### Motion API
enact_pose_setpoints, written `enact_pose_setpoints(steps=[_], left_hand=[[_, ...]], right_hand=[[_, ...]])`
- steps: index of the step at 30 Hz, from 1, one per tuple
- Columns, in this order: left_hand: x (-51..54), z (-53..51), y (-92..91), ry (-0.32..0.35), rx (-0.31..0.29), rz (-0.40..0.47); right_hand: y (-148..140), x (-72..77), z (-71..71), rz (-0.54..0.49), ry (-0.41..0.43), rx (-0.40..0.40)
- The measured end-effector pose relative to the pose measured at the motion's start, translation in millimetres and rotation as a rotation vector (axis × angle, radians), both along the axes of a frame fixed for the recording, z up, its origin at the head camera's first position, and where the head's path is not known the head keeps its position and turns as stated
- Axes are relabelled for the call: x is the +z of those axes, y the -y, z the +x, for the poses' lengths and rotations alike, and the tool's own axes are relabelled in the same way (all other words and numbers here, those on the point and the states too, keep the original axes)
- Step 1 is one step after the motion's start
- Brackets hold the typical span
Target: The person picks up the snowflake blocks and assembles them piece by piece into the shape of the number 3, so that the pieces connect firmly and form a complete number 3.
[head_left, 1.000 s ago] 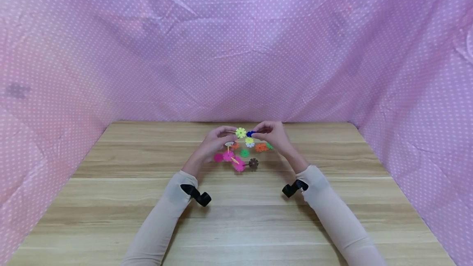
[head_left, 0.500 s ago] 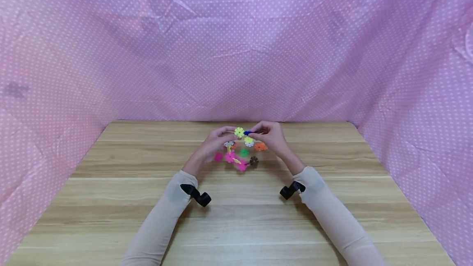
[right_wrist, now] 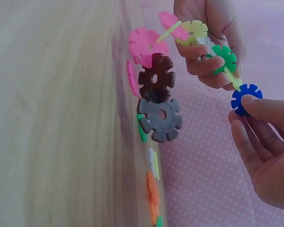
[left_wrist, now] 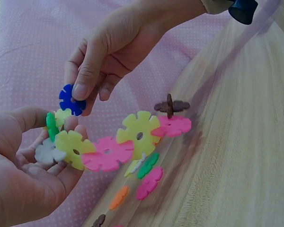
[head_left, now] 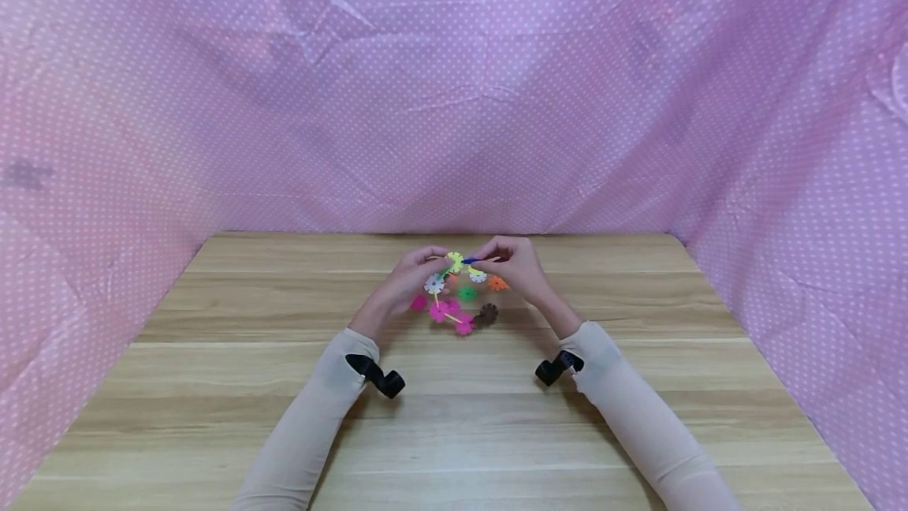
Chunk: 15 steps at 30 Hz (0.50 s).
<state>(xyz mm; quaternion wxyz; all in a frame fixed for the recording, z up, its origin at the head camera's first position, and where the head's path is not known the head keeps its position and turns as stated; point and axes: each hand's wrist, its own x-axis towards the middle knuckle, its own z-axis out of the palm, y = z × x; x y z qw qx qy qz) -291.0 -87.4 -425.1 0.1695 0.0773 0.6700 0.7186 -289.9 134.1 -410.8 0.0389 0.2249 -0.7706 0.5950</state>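
My left hand point(head_left: 400, 282) holds a chain of slotted plastic flower discs above the table. In the left wrist view its fingers lie around a white disc point(left_wrist: 49, 152) and a green disc point(left_wrist: 51, 126). The chain runs on through yellow and pink discs point(left_wrist: 114, 158) to two brown discs point(right_wrist: 168, 78) at the far end. With thumb and fingers my right hand point(head_left: 521, 266) pinches a blue disc point(left_wrist: 66, 98). In the right wrist view the blue disc meets the edge of a yellow disc point(right_wrist: 232, 78) at the chain's other end; how firmly they are joined I cannot tell.
Loose discs lie on the wooden table point(head_left: 454, 432) beyond and below the chain: green point(head_left: 467, 292), orange point(head_left: 497, 283), white point(head_left: 478, 277), pink point(head_left: 419, 302) and others. A pink dotted cloth point(head_left: 454, 101) hangs behind and at both sides.
My right hand has shifted slightly left with the blue disc, up against the yellow disc. The chain in my left hand has turned and hangs a little lower.
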Motion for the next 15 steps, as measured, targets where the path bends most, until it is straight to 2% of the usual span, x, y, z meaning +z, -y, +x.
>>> enact_pose_setpoints(steps=[9,15], left_hand=[[2.3,3.3,-1.1,-0.029,-0.006,0.003],[3.8,3.9,-0.2,-0.033,-0.019,0.0]], right_hand=[[1.5,-0.6,-0.3,0.019,0.012,0.029],[2.3,1.9,2.6,0.012,-0.026,0.063]])
